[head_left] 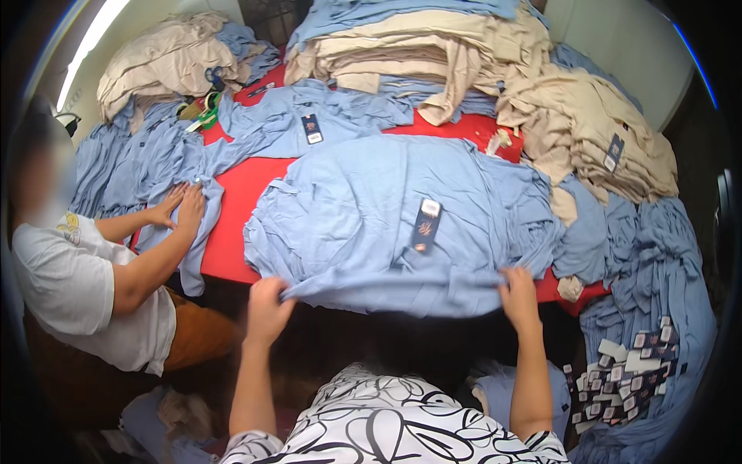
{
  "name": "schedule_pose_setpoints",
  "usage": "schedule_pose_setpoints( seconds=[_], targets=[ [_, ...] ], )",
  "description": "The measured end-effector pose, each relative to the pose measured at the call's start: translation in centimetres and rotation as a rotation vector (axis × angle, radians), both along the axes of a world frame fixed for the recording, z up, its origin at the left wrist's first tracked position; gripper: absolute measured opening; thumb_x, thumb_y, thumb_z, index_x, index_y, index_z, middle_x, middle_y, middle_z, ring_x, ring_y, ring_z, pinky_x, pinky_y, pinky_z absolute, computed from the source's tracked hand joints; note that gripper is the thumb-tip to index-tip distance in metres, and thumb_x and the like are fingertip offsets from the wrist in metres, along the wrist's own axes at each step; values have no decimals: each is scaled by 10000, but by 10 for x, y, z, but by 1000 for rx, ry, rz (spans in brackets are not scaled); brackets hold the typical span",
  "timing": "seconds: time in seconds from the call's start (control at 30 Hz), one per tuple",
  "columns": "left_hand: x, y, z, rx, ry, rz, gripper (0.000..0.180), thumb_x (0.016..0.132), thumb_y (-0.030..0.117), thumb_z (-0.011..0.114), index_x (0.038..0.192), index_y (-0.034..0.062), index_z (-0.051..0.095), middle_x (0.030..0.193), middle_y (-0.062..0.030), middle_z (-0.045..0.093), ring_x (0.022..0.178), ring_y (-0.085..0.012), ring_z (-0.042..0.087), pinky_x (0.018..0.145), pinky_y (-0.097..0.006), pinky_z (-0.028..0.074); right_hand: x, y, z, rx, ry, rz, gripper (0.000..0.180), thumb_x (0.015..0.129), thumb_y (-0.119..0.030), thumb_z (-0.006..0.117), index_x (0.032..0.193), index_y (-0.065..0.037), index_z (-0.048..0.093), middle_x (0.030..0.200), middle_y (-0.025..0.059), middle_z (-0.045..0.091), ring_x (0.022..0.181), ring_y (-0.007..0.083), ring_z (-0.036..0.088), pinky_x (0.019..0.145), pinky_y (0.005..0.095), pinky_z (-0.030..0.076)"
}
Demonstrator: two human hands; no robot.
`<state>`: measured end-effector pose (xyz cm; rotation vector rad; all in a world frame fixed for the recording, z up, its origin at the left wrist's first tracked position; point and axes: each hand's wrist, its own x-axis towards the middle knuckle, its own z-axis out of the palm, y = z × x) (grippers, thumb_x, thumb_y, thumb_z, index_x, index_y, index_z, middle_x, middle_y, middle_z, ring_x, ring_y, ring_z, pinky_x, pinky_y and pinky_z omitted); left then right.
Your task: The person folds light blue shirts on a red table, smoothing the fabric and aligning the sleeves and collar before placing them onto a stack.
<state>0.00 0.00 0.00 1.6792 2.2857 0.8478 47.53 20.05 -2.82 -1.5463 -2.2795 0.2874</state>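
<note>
The light blue shirt (386, 224) lies spread on the red table (239, 193) right in front of you, its near hem hanging over the table's near edge. A dark hang tag (425, 224) rests on its middle. Your left hand (267, 298) is clenched on the hem at the shirt's near left corner, and your right hand (519, 288) pinches the same hem at the near right corner, so the edge stretches between them. Just beyond lies a second blue shirt (309, 116) with its own tag. Farther off, folded beige shirts (417, 46) are stacked high, spilling down the right side. To your near right, a heap of loose tags (626, 375) sits on blue cloth. On the left, another person's hands (182, 205) press flat on a blue garment.
</note>
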Motion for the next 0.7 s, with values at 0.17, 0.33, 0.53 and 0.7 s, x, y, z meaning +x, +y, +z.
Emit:
schedule_pose_setpoints(
  seconds=[0.17, 0.33, 0.53, 0.7],
  targets=[
    [-42, -115, 59, 475, -414, 447, 83, 783, -5, 588, 848, 36, 556, 804, 1, 528, 721, -111, 485, 685, -261, 428, -58, -92, 31, -412, 261, 394, 170, 795, -109, 686, 923, -2, 662, 1043, 152, 607, 1006, 347, 561, 889, 403, 464],
    [3, -204, 142, 1235, -91, 557, 235, 962, 170, 552, 1138, 15, 565, 1049, -53, 581, 899, -122, 553, 835, -286, 462, -83, -140, 55, -1023, 540, 808, 241, 899, -126, 604, 1101, 3, 634, 1023, 145, 657, 962, 278, 635, 867, 327, 483],
    [19, -196, 194, 857, 269, 583, 227, 980, 233, 559, 1061, 21, 570, 981, -61, 566, 815, -121, 533, 704, -267, 452, 20, -71, 104, -816, 645, 730, 277, 811, -237, 685, 770, 35, 651, 637, 64, 577, 570, 157, 578, 515, 292, 423],
    [-10, -112, 181, 744, -172, 34, 227, 915, 235, 639, 894, 29, 545, 840, -51, 517, 752, -108, 469, 665, -256, 382, 98, -16, 184, -690, 1073, 1400, 221, 841, -72, 706, 698, 59, 600, 582, 141, 583, 471, 257, 584, 435, 372, 488]
  ],
)
